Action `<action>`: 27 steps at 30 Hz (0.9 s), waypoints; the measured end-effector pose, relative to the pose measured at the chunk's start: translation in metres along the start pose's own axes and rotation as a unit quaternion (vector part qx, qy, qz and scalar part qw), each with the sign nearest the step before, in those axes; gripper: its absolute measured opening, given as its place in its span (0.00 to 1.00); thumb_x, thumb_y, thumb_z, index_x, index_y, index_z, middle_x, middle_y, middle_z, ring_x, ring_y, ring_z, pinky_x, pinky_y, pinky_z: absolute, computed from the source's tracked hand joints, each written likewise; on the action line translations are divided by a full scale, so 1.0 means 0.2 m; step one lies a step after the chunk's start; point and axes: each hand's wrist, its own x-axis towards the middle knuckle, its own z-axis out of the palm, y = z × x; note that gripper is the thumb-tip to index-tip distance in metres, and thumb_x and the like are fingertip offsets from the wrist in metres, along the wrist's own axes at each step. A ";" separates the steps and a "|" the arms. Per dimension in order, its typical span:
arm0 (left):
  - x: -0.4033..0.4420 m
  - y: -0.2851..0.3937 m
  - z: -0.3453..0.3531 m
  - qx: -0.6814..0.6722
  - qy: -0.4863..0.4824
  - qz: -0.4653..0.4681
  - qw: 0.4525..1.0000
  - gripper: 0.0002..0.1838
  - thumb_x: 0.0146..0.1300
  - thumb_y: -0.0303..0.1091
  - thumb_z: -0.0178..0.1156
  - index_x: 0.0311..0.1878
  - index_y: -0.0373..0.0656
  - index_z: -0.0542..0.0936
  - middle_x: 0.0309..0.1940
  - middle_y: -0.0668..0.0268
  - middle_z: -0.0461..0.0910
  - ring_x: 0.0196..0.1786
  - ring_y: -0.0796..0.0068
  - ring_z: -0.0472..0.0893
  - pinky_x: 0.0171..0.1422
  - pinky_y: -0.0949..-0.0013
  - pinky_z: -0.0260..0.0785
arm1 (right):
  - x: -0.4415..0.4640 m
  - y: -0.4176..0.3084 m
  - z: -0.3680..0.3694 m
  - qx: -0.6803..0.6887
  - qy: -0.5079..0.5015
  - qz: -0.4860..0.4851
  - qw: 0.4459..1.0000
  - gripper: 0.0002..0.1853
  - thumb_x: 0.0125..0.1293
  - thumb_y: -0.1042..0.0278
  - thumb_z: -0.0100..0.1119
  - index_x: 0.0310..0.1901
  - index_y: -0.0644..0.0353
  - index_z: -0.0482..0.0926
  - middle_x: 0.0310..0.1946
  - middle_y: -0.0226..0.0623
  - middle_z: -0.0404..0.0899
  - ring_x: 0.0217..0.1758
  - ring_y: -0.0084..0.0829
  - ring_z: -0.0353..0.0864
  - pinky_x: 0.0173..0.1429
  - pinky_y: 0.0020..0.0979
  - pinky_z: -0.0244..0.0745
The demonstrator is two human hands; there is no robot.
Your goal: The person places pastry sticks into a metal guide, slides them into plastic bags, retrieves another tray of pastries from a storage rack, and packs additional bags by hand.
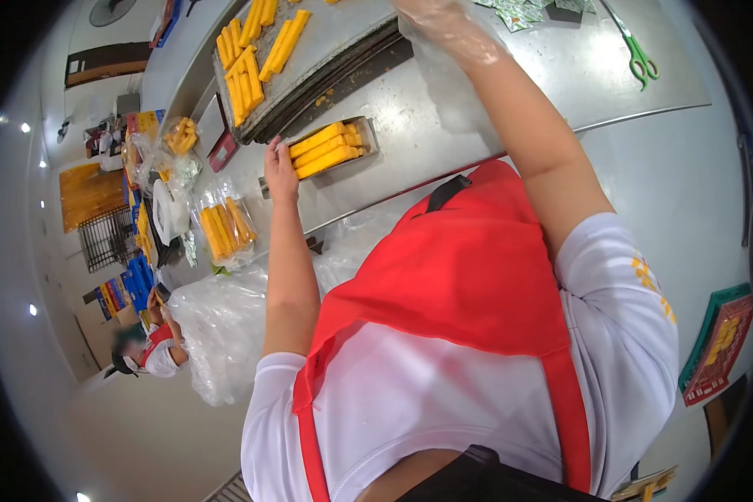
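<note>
My left hand (281, 170) is at the left end of a small metal tin (371, 136), its fingers closed against the tin's side. Thick yellow food sticks (326, 151) lie side by side in the tin. My right hand (435, 21) wears a clear, loose plastic glove and reaches to the top edge of the view. Its fingers are cut off there, so what they hold, if anything, is hidden. Between the hands, a dark-edged baking tray (335, 58) carries more yellow sticks (247, 79), some crossing one another.
Green-handled scissors (642, 65) and green-white packets (514, 12) lie on the steel table (560, 92). Bagged yellow sticks (226, 227) stand left, near a large clear plastic sheet (217, 326). A co-worker (151, 347) is at far left. Stacked crates (715, 343) stand right.
</note>
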 end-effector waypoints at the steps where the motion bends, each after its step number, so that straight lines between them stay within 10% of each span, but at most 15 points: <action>1: 0.01 0.00 0.00 -0.018 -0.005 -0.007 1.000 0.16 0.66 0.35 0.48 0.54 0.37 0.69 0.36 0.67 0.73 0.39 0.82 0.70 0.46 0.77 0.64 | -0.07 -0.02 -0.01 0.001 0.002 0.003 1.000 0.24 0.59 0.68 0.51 0.57 0.66 0.66 0.49 0.50 0.72 0.50 0.44 0.73 0.47 0.37 0.71; 5: 0.00 0.03 0.00 -0.021 -0.013 -0.011 1.000 0.16 0.66 0.35 0.49 0.54 0.38 0.69 0.35 0.68 0.73 0.38 0.83 0.70 0.45 0.77 0.65 | -0.32 -0.11 -0.01 0.033 -0.359 0.204 0.910 0.12 0.53 0.59 0.55 0.27 0.62 0.77 0.25 0.39 0.78 0.31 0.32 0.78 0.39 0.33 0.70; 7: -0.03 0.10 0.01 0.068 -0.004 -0.027 0.997 0.19 0.67 0.40 0.46 0.55 0.38 0.70 0.43 0.62 0.75 0.46 0.76 0.73 0.52 0.73 0.65 | -0.68 0.15 0.28 -0.119 -0.405 -0.179 0.889 0.13 0.50 0.59 0.55 0.24 0.63 0.77 0.24 0.41 0.77 0.30 0.35 0.78 0.38 0.36 0.71; 9: 0.00 0.10 -0.01 0.131 -0.013 0.000 0.991 0.21 0.67 0.43 0.45 0.54 0.37 0.71 0.45 0.59 0.75 0.48 0.73 0.73 0.54 0.71 0.64 | -0.68 0.00 0.22 0.000 -0.532 -0.034 0.846 0.12 0.48 0.63 0.55 0.23 0.65 0.76 0.23 0.41 0.76 0.27 0.33 0.77 0.34 0.35 0.71; 13: 0.02 0.07 -0.08 0.314 -0.037 0.006 0.949 0.27 0.67 0.50 0.39 0.53 0.35 0.71 0.45 0.53 0.75 0.48 0.64 0.74 0.56 0.69 0.61 | -0.74 0.00 0.34 0.092 -0.546 0.097 0.827 0.08 0.46 0.68 0.56 0.22 0.65 0.76 0.21 0.38 0.76 0.24 0.28 0.75 0.31 0.30 0.71; 15: 0.00 0.12 -0.09 0.324 -0.049 -0.024 0.945 0.28 0.67 0.51 0.38 0.53 0.35 0.71 0.45 0.51 0.75 0.49 0.62 0.73 0.57 0.68 0.61 | -0.74 -0.05 0.35 0.214 -0.485 0.415 0.740 0.04 0.46 0.72 0.56 0.21 0.63 0.77 0.20 0.35 0.76 0.21 0.22 0.74 0.27 0.25 0.68; 21: -0.07 0.15 -0.12 0.219 -0.067 -0.063 0.971 0.27 0.67 0.51 0.39 0.50 0.33 0.72 0.46 0.54 0.75 0.51 0.66 0.72 0.57 0.69 0.60 | -0.66 -0.12 0.20 0.353 -0.315 0.506 0.721 0.03 0.49 0.73 0.53 0.24 0.60 0.76 0.25 0.28 0.72 0.28 0.18 0.71 0.31 0.21 0.66; 27: -0.11 0.34 -0.23 0.175 -0.074 -0.093 0.977 0.29 0.67 0.51 0.42 0.56 0.31 0.69 0.54 0.54 0.71 0.57 0.69 0.69 0.62 0.72 0.56 | -0.57 -0.28 0.09 0.399 -0.371 0.493 0.678 0.15 0.55 0.69 0.56 0.44 0.66 0.74 0.31 0.35 0.75 0.36 0.25 0.74 0.37 0.24 0.74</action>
